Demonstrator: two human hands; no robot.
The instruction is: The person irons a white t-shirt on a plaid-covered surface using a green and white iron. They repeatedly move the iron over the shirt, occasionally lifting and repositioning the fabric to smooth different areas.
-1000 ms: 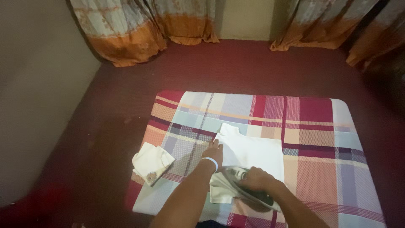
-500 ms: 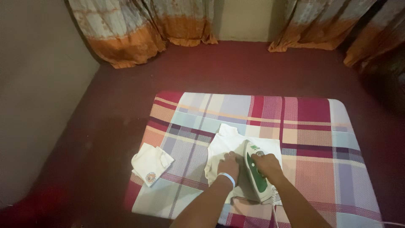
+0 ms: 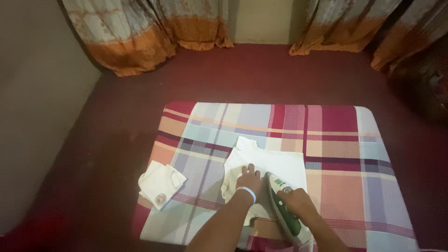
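Note:
A small white garment [image 3: 273, 163] lies flat on a plaid cloth [image 3: 336, 140] spread on the floor. My left hand [image 3: 248, 178], with a pale band at the wrist, presses flat on the garment's left part, fingers spread. My right hand [image 3: 298, 201] grips the handle of a white and green iron [image 3: 282, 207], which rests on the garment's lower right part, nose pointing away from me.
A folded white piece with a round emblem [image 3: 160, 184] lies at the plaid cloth's left edge. Dark red floor [image 3: 261, 74] surrounds the cloth. Orange and grey curtains [image 3: 140, 32] hang along the far wall. A beige wall [image 3: 32, 93] stands on the left.
The iron moved up over the garment, then slid back toward me. My left hand shifted from the garment's upper left edge down onto its left part.

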